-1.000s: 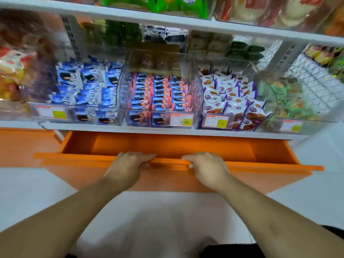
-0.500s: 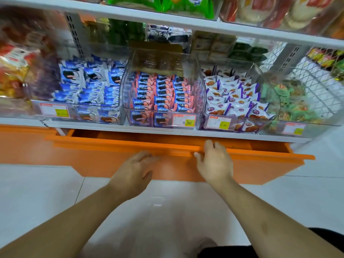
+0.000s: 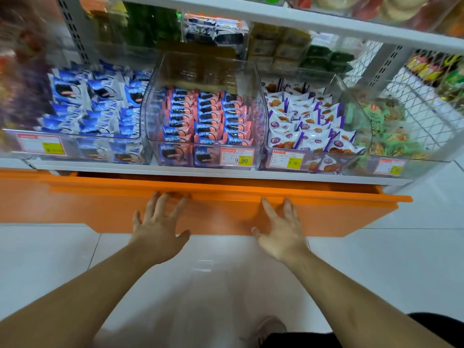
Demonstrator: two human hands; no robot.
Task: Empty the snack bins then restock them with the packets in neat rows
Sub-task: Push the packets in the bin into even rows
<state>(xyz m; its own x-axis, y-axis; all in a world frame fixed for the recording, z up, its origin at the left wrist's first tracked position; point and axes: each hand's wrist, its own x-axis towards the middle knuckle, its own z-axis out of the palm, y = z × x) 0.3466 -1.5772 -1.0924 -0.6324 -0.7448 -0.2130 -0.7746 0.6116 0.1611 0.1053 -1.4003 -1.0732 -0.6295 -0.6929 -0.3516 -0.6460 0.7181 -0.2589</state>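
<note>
Head view: both palms flat, fingers spread, left hand (image 3: 158,228) and right hand (image 3: 282,229) pushing the orange drawer (image 3: 326,217) shut; next, the pink-packet bin (image 3: 204,116) at twelve o'clock.

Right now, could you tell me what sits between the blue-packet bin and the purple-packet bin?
The clear bin of pink packets, in neat rows, seen in the head view.

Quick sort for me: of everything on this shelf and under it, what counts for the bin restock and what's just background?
For the job:
- middle clear bin of pink packets
- blue packets to its left
- purple-and-white packets to its right
- left hand and right hand, flat on the orange drawer

Background:
- price tags
- green packets
- upper shelf
</note>
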